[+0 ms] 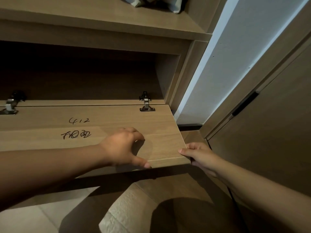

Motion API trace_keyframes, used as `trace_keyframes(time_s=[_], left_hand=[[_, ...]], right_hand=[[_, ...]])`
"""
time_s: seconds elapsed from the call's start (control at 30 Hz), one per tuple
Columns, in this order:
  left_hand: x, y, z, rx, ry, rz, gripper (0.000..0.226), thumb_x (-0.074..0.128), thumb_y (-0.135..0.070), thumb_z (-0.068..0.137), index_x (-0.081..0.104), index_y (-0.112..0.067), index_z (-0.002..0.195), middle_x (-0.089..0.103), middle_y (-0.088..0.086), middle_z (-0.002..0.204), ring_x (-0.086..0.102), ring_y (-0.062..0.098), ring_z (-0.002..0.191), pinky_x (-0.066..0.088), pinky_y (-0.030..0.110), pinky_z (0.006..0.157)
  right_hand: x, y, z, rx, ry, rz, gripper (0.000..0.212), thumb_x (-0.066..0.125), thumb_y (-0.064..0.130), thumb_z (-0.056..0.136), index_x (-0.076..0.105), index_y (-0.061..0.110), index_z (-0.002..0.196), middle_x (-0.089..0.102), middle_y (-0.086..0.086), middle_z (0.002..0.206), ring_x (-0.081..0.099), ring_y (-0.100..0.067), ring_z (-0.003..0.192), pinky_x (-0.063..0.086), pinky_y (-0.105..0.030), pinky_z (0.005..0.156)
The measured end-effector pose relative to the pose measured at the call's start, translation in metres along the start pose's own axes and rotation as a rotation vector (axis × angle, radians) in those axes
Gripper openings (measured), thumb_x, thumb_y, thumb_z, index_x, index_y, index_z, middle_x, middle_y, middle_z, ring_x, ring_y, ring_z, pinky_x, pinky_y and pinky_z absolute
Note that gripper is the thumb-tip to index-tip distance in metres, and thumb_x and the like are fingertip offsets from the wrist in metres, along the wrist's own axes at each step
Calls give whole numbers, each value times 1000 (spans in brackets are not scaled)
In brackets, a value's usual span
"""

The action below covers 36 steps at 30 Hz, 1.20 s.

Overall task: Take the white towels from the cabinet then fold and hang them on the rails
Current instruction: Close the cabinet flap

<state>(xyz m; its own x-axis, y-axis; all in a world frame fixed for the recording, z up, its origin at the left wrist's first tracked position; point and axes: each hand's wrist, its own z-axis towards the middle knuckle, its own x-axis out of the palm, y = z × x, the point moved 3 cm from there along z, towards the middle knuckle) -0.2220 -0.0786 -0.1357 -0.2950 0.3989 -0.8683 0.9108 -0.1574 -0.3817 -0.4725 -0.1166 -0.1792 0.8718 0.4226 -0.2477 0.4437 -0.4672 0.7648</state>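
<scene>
The wooden cabinet's flap door hangs open towards me, lying almost flat on two metal hinges, with handwriting on its inner face. The compartment behind it is dark, and I see no towel inside. My left hand rests on top of the door with bent fingertips touching the panel and the thumb at the front edge. My right hand grips the door's front right corner, thumb on top and fingers underneath. A pale textured towel shows below the door, near my body.
An upper shelf holds a grey-green cloth bundle. A white wall strip and a wooden door with a dark recessed handle stand at the right. Pale floor tiles lie at the lower left.
</scene>
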Motion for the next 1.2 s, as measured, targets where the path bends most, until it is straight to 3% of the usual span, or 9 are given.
trace_keyframes(time_s=[0.2, 0.3, 0.43, 0.57, 0.7, 0.83, 0.93, 1.07, 1.2], left_hand=[[-1, -10, 3, 10, -26, 12, 93, 77, -62, 64, 36, -35, 143, 29, -11, 151, 28, 17, 136, 32, 33, 110], [-1, -9, 5, 21, -30, 2, 93, 78, -59, 63, 35, -39, 143, 27, -15, 152, 27, 16, 136, 34, 34, 110], [-7, -8, 7, 57, -2, -49, 89, 79, -54, 67, 35, -38, 143, 27, -16, 152, 29, 11, 136, 34, 30, 107], [-21, -11, 7, 122, 4, -85, 79, 79, -47, 70, 44, -34, 139, 35, -16, 150, 35, 6, 134, 34, 23, 106], [-37, -16, 7, 171, 3, -60, 70, 80, -45, 70, 52, -30, 133, 47, -19, 141, 45, -2, 126, 41, 22, 106], [-47, -20, 7, 210, 6, -27, 66, 79, -43, 72, 56, -27, 131, 52, -19, 136, 48, -4, 123, 42, 19, 104], [-54, -20, 8, 219, -4, -42, 63, 80, -43, 71, 58, -27, 128, 55, -19, 134, 50, -5, 120, 44, 18, 102], [-72, -17, 11, 180, 3, -131, 57, 79, -43, 70, 63, -28, 122, 60, -20, 127, 55, -5, 114, 49, 23, 98], [-102, -16, 14, 154, -43, -196, 47, 78, -48, 67, 70, -33, 110, 66, -22, 115, 55, -5, 111, 43, 31, 105]], right_hand=[[-4, 3, -12, -103, -34, 126, 26, 67, 8, 87, 65, 7, 113, 73, -8, 108, 69, -23, 103, 52, -44, 98], [-3, 5, -15, -155, -77, 108, 42, 70, 7, 84, 60, 13, 125, 70, -6, 111, 67, -23, 105, 53, -45, 97], [-5, 11, -22, -297, -101, 29, 57, 75, 7, 79, 55, 29, 128, 63, 1, 115, 65, -15, 103, 57, -33, 87], [-6, 17, -29, -408, -26, 4, 53, 75, 3, 78, 60, 23, 125, 55, 8, 121, 65, -7, 100, 56, -21, 71], [-15, 28, -31, -460, -28, -121, 51, 78, 29, 68, 64, 30, 117, 57, 7, 119, 64, -11, 101, 57, -25, 72], [-24, 42, -37, -526, -90, -590, 52, 63, 58, 71, 52, 48, 120, 56, 18, 122, 56, -4, 109, 54, -23, 85], [-26, 50, -42, -575, -153, -710, 61, 56, 61, 72, 47, 44, 130, 56, 21, 120, 56, -1, 105, 50, -15, 81], [-27, 66, -50, -687, -278, -680, 65, 54, 62, 71, 58, 33, 129, 61, 19, 115, 58, 2, 98, 46, -9, 75], [-31, 95, -52, -810, -389, -606, 48, 65, 49, 76, 70, 24, 117, 70, 12, 110, 63, -4, 99, 54, -24, 84]])
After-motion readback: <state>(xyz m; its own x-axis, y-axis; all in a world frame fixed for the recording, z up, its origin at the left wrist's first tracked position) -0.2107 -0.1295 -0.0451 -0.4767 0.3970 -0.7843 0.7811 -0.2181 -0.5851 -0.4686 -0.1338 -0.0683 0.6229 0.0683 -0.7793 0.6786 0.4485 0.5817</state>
